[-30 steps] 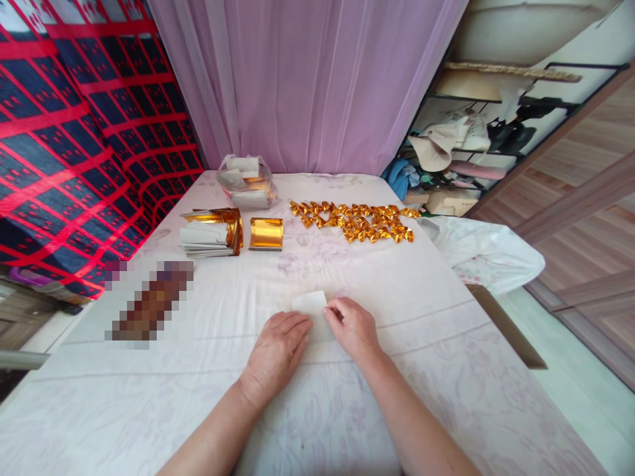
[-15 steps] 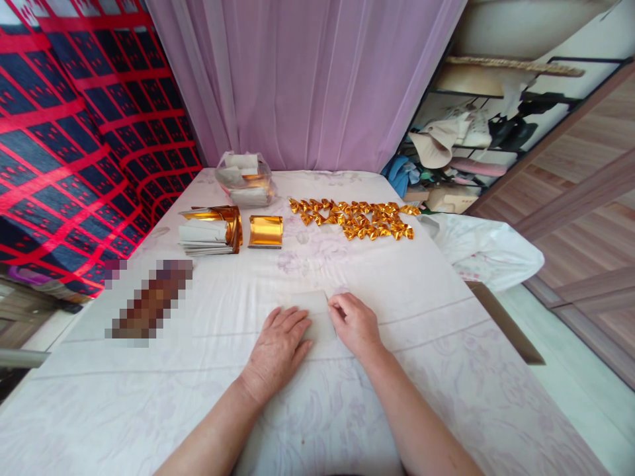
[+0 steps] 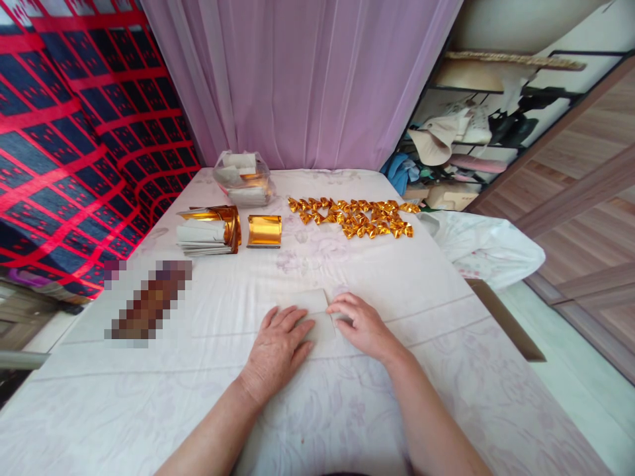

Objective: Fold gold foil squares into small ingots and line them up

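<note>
A small sheet of paper [image 3: 311, 305], white side up, lies flat on the pale floral cloth [image 3: 407, 291] in front of me. My left hand [image 3: 276, 349] rests palm down on its near left part, fingers spread. My right hand [image 3: 364, 324] lies at the sheet's right edge, fingertips touching it. Further back sit a stack of gold foil sheets [image 3: 209, 231], one curled gold sheet [image 3: 264, 231] and a row of several folded gold paper pieces [image 3: 355, 218].
A clear plastic bag of papers [image 3: 243, 178] stands at the far edge before a purple curtain. A white bag [image 3: 483, 249] lies off the right side. A blurred patch [image 3: 149, 301] covers something at left. A red and black blanket hangs left.
The sheet, partly lifted and folded a second ago, now lies flat. My right hand has slid slightly right and flattened; my left hand has stayed pressed on the paper.
</note>
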`<state>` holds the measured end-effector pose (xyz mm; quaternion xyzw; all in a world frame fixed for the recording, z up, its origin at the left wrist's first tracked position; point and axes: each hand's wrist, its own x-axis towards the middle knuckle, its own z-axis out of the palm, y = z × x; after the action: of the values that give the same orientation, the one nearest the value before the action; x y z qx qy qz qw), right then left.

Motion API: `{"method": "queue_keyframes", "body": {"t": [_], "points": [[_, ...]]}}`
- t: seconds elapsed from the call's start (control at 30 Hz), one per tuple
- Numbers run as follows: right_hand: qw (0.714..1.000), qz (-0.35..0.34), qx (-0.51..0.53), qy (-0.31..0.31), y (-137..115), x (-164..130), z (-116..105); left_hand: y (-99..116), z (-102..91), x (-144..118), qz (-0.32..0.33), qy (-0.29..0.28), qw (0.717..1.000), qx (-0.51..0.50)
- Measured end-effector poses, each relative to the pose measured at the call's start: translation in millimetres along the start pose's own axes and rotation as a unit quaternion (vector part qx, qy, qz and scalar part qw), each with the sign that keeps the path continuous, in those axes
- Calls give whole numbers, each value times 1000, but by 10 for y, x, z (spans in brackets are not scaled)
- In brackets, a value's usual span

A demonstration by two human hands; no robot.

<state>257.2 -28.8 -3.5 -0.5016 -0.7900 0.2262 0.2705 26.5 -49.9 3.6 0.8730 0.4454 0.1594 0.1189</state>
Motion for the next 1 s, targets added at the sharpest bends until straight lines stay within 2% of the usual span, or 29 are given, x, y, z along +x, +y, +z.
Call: {"method": "queue_keyframes", "body": {"t": [0.33, 1.0], "points": [[999, -7, -6, -38, -77, -24, -74, -9, 42, 17, -13, 11, 1000, -6], [998, 0, -43, -55, -197, -30, -62, 15, 34, 57, -19, 25, 1000, -1]]}}
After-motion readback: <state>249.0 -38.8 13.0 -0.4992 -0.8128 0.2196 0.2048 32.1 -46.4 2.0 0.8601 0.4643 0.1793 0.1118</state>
